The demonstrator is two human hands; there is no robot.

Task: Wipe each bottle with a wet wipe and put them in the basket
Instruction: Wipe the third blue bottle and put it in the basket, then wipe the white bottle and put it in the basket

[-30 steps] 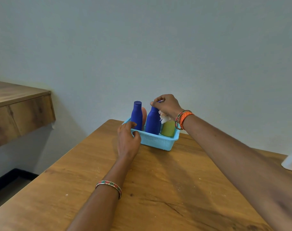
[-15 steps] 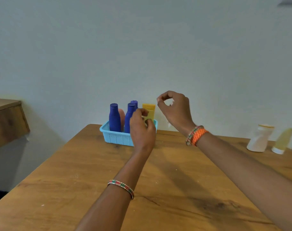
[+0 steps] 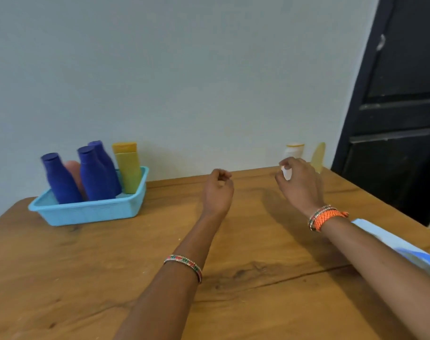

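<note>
A light blue basket [image 3: 91, 212] stands at the table's far left. It holds three dark blue bottles [image 3: 93, 177], a pink bottle [image 3: 74, 170] and a yellow-green tube [image 3: 128, 168], all upright. My left hand [image 3: 217, 190] hovers over the middle of the table with loosely curled fingers and holds nothing. My right hand [image 3: 299, 185] pinches a small white wet wipe [image 3: 286, 172]. Just behind it, by the wall, stand a white bottle [image 3: 294, 149] and a pale yellow tube [image 3: 318, 157], both partly hidden by the hand.
The wooden table [image 3: 110, 266] runs up to a pale wall. A blue and white wipe pack [image 3: 393, 244] lies under my right forearm near the right edge. A dark door [image 3: 400, 106] stands beyond the table's right corner.
The view has swung right, so the basket now sits far left. My left hand has left the basket and both hands have moved right, toward the white bottle and yellow tube.
</note>
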